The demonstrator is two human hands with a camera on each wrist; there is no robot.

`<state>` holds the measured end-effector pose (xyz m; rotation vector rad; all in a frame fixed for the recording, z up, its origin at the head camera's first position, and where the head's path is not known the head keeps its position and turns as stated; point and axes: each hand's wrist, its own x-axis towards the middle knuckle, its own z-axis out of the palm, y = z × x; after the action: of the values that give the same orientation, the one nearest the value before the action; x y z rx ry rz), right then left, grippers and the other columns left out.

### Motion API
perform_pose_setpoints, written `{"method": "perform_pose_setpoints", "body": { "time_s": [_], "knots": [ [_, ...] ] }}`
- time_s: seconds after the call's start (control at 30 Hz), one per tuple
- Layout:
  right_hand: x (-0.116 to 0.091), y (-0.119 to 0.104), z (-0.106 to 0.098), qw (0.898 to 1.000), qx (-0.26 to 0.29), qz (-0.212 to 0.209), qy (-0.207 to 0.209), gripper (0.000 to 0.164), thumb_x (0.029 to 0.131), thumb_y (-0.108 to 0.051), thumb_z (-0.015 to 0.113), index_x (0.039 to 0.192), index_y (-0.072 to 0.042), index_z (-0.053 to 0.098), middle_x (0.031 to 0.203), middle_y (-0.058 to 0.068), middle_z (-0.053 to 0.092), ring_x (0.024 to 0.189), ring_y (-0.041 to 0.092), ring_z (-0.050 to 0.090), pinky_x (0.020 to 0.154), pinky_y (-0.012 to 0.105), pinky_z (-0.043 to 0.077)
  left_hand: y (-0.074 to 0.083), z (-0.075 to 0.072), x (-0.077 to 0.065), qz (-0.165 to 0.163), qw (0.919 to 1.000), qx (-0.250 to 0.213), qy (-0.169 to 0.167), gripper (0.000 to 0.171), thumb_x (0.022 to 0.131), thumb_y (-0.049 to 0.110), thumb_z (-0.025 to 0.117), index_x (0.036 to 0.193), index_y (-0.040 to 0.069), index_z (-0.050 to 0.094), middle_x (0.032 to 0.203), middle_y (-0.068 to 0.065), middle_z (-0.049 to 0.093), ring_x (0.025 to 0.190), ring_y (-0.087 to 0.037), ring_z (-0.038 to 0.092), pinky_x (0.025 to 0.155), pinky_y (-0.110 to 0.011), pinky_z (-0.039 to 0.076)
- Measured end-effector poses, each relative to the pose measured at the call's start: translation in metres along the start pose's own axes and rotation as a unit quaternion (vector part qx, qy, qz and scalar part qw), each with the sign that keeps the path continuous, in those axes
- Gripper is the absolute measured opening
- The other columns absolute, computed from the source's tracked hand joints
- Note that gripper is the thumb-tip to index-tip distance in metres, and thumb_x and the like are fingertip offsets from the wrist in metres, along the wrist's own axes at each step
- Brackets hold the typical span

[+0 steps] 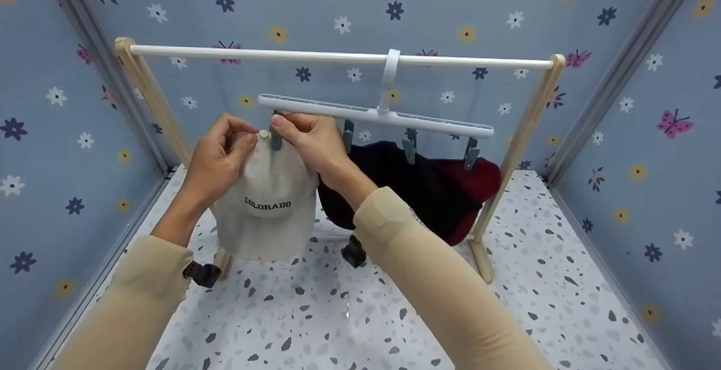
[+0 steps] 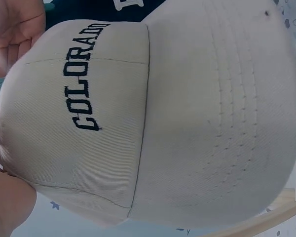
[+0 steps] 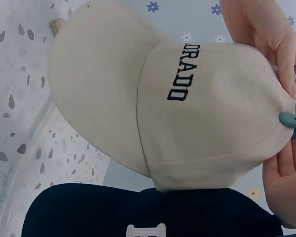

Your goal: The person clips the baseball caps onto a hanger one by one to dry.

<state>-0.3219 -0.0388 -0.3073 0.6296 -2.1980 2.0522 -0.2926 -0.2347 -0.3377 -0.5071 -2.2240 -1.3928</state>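
A cream baseball cap point(image 1: 265, 190) lettered COLORADO hangs brim down at the left end of a white clip hanger point(image 1: 326, 108). My left hand point(image 1: 217, 159) pinches the cap's crown beside its top button. At the hanger's leftmost green clip point(image 1: 276, 138), my right hand point(image 1: 315, 139) has its thumb on the upper part and pinches it. That clip point(image 3: 293, 122) bites the crown's top in the right wrist view. Part of my right fingers is hidden behind the cap. The left wrist view is mostly filled by the cap point(image 2: 108, 123), with my left hand point(image 2: 10, 197) at its edge.
A dark cap point(image 1: 388, 178) and a dark red cap point(image 1: 484, 181) hang from other green clips to the right. The hanger hooks over a white rod point(image 1: 253, 53) on a wooden stand point(image 1: 521, 133). Below lies a white speckled surface point(image 1: 315, 313); flowered blue walls surround it.
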Motion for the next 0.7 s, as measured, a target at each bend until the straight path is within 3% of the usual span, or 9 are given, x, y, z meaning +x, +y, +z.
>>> {"method": "perform_pose_setpoints", "body": {
  "time_s": [0.17,0.33,0.53,0.7],
  "knots": [
    [-0.004,0.003,-0.001,1.000,-0.012,-0.011,-0.016,0.034,0.101,-0.032,0.075,0.128,-0.012,0.078,0.120,-0.002,0.079,0.115,0.007,0.068,0.103,0.027,0.050,-0.002,0.000,0.000,-0.001,0.9995,0.031,0.007,0.019,0.110,0.017,0.061,0.122,0.002,0.064,0.103,-0.002,0.057,0.088,-0.015,0.048,0.076,-0.026,0.038],
    [-0.012,0.002,-0.004,0.995,-0.085,-0.032,-0.034,0.043,0.105,-0.034,0.070,0.141,-0.011,0.069,0.129,0.003,0.076,0.118,0.011,0.070,0.101,0.026,0.053,-0.004,0.000,-0.002,0.007,0.9974,0.070,0.011,0.020,0.110,0.020,0.060,0.122,0.004,0.065,0.110,-0.005,0.057,0.100,-0.014,0.043,0.084,-0.030,0.036],
    [-0.034,-0.004,-0.021,0.972,-0.206,-0.077,-0.076,0.054,0.108,-0.027,0.066,0.158,-0.012,0.052,0.141,0.011,0.068,0.124,0.023,0.070,0.103,0.030,0.055,-0.006,-0.002,-0.004,0.012,0.9957,0.092,0.004,0.025,0.110,0.024,0.060,0.124,0.005,0.065,0.120,-0.011,0.061,0.111,-0.016,0.043,0.097,-0.046,0.040],
    [-0.062,-0.008,-0.052,0.954,-0.248,-0.134,-0.101,0.050,0.105,-0.015,0.067,0.153,-0.007,0.056,0.148,0.012,0.062,0.127,0.025,0.067,0.104,0.029,0.054,-0.010,-0.005,-0.007,0.012,0.9954,0.095,0.003,0.026,0.108,0.027,0.064,0.123,0.005,0.066,0.120,-0.010,0.065,0.117,-0.018,0.044,0.103,-0.056,0.037]
  ]
}}
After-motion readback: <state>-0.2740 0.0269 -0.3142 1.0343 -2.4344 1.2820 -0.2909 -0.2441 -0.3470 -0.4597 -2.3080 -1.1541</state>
